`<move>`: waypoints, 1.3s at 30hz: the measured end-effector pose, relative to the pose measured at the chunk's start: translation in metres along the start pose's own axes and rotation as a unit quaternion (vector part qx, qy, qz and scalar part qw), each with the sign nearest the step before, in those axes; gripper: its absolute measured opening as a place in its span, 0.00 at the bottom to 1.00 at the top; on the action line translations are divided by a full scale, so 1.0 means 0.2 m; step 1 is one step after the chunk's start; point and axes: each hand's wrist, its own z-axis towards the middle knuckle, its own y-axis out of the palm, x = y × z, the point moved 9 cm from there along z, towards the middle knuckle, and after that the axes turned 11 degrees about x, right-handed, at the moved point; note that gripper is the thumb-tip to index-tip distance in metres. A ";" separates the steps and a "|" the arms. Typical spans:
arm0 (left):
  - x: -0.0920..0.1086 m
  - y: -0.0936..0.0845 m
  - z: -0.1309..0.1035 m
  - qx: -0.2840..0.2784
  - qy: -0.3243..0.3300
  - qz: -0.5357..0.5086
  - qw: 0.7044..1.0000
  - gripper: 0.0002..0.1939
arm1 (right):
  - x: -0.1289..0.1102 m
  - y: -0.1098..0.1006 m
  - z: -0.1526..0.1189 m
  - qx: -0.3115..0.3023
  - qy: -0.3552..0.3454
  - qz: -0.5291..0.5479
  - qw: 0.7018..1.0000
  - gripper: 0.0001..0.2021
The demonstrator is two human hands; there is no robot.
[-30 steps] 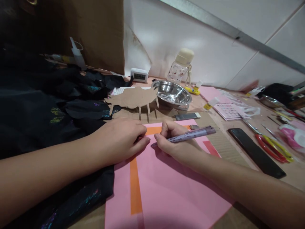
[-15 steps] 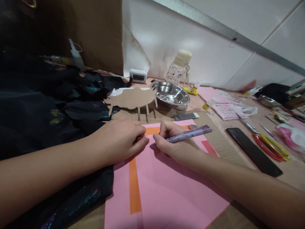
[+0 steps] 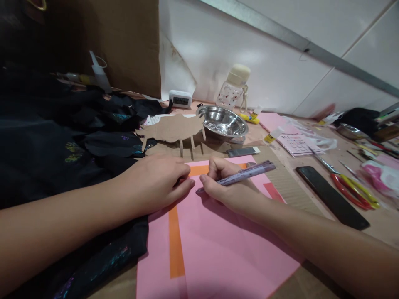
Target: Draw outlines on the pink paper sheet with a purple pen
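My right hand point(image 3: 226, 178) is closed around a purple patterned pen point(image 3: 246, 173). The pen slants down to the left, its tip at or just above the pink paper point(image 3: 230, 249); exact contact I cannot tell. Just left of the tip, my left hand point(image 3: 163, 180) rests on the upper part of the sheet, fingers curled in and thumb pointing at the pen. Nothing shows in that hand, though its underside is hidden. Orange strips point(image 3: 176, 249) run along the left and top of the paper, and a red strip point(image 3: 274, 192) lies at its right.
Beyond the paper are a cardboard animal cutout point(image 3: 174, 129), a steel bowl point(image 3: 222, 122), a white clock point(image 3: 180, 99) and a bottle point(image 3: 232, 87). Dark fabric point(image 3: 46, 145) covers the left. Rightward lie a black phone-like slab point(image 3: 332, 197), scissors point(image 3: 355, 191) and a notepad point(image 3: 299, 144).
The pen's rear end has tipped very slightly. Both hands and the paper stay in nearly the same place.
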 end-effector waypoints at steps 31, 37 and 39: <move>0.00 0.00 0.00 0.017 0.014 -0.004 1.000 0.17 | 0.00 0.01 -0.01 -0.021 0.016 -0.036 0.999 0.17; 0.00 0.00 0.00 0.015 0.013 -0.007 1.000 0.18 | 0.00 0.00 0.00 -0.021 0.003 -0.056 0.998 0.16; 0.00 0.00 0.00 0.015 0.011 -0.006 1.000 0.18 | 0.00 0.00 0.00 -0.023 0.001 -0.059 0.998 0.16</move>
